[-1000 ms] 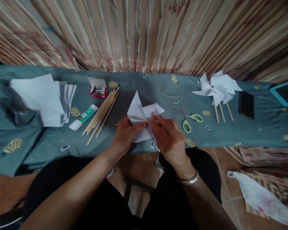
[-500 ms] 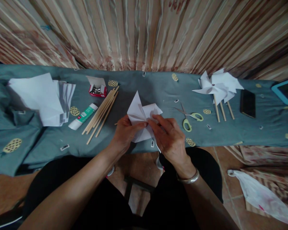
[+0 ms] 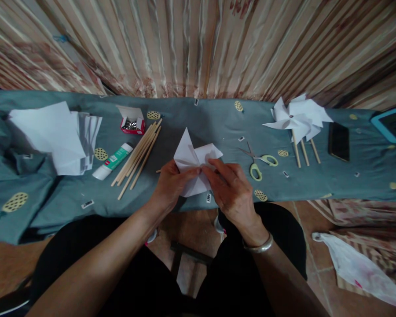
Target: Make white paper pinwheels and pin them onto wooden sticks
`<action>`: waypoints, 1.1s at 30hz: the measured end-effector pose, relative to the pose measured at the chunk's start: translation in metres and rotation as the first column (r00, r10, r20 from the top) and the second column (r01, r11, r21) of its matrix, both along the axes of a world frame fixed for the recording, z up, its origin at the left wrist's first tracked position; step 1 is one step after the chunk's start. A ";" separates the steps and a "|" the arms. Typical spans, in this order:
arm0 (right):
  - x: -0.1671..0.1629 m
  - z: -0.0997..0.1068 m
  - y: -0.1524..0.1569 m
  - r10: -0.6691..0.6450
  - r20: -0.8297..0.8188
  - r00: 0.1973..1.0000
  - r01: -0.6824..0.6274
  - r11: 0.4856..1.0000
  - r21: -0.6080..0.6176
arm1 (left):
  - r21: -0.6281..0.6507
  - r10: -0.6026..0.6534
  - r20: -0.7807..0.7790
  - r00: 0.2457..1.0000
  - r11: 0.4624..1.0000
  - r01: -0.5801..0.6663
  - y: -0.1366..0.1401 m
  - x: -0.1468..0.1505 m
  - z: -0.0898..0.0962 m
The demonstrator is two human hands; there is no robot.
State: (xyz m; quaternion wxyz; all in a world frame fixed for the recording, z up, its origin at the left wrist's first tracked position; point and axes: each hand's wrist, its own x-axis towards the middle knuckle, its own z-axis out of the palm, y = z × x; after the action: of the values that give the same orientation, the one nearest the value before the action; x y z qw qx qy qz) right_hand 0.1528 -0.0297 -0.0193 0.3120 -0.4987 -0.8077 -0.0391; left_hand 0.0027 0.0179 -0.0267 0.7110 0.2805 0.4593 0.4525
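Pleated curtain [image 3: 185,48] behind a cloth-covered counter [image 3: 214,121]. Folded white paper [image 3: 187,155] sits over the counter's near part, between both hands. Left hand [image 3: 171,182] grips its left side, thumb on top; right hand [image 3: 232,189] pinches near the centre, fingers closed; cannot tell whether anything small is between them. Step, judged: gathering folded points centrally. Next move calls for steady pressure there, lest folds spring open.
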 end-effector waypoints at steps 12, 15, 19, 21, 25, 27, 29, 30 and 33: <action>0.069 -0.019 0.008 -0.400 -0.251 0.882 0.315 0.895 -0.317 | 0.185 0.224 -0.074 0.972 0.961 -0.207 0.022 -0.023 0.014; 0.067 -0.029 0.012 -0.362 -0.183 0.914 0.290 0.898 -0.331 | 0.189 0.234 -0.076 0.969 0.958 -0.216 0.022 -0.024 0.013; 0.057 -0.035 0.018 -0.312 -0.131 0.941 0.257 0.912 -0.320 | 0.176 0.220 -0.084 0.972 0.963 -0.203 0.021 -0.022 0.008; 0.054 -0.037 0.020 -0.313 -0.096 0.945 0.271 0.912 -0.309 | 0.177 0.220 -0.074 0.973 0.963 -0.205 0.021 -0.021 0.007; 0.052 -0.039 0.019 -0.302 -0.014 0.953 0.288 0.921 -0.263 | 0.169 0.185 -0.088 0.979 0.971 -0.168 0.019 -0.019 0.008; 0.051 -0.039 0.018 -0.288 -0.006 0.958 0.278 0.929 -0.244 | 0.172 0.191 -0.103 0.976 0.970 -0.172 0.018 -0.019 0.008; 0.050 -0.039 0.017 -0.282 -0.009 0.959 0.272 0.932 -0.241 | 0.182 0.202 -0.107 0.973 0.967 -0.181 0.018 -0.018 0.008; 0.050 -0.039 0.017 -0.282 -0.012 0.959 0.271 0.931 -0.245 | 0.187 0.204 -0.106 0.973 0.965 -0.182 0.018 -0.018 0.008; 0.048 -0.039 0.016 -0.285 -0.017 0.958 0.272 0.928 -0.255 | 0.196 0.196 -0.121 0.973 0.966 -0.170 0.017 -0.017 0.005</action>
State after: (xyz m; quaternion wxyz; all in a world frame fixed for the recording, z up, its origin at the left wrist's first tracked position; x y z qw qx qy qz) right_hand 0.2010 -0.0141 -0.0585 0.2595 -0.6444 -0.7186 0.0323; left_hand -0.0148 0.0353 -0.0213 0.6033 0.3324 0.4877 0.5363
